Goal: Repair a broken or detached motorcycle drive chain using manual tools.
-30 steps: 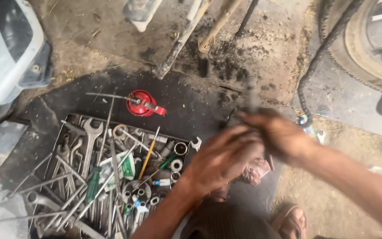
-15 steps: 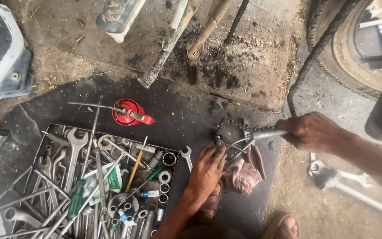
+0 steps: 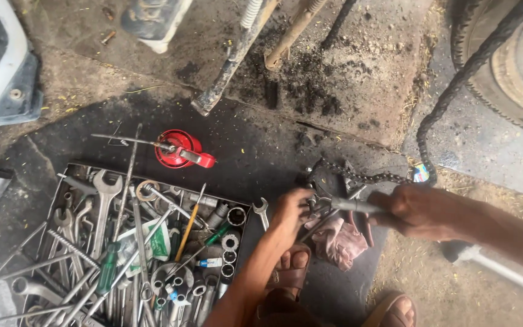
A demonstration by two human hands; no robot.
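Head view, looking down: the right hand is clenched round the grey metal handle of a long-handled tool, knuckles up, the shaft pointing toward the left hand. The left hand has its fingers curled down onto a small cluster of dull steel parts on the black, oil-stained ground; whether it grips one of them or only presses on them, I cannot tell. That cluster sits just right of the shallow rectangular metal tray of tools, touching the tip of the tool. A greasy dark roller chain lies just behind the cluster and climbs in a curve up toward the rubber tyre. A crumpled pink rag sits right under the tool, beside a brown sandalled foot. The tray is crammed with silvery open-ended spanners, round sockets and screwdrivers, all jumbled. A round red oil can with a thin metal spout lies just beyond the tray's far edge.
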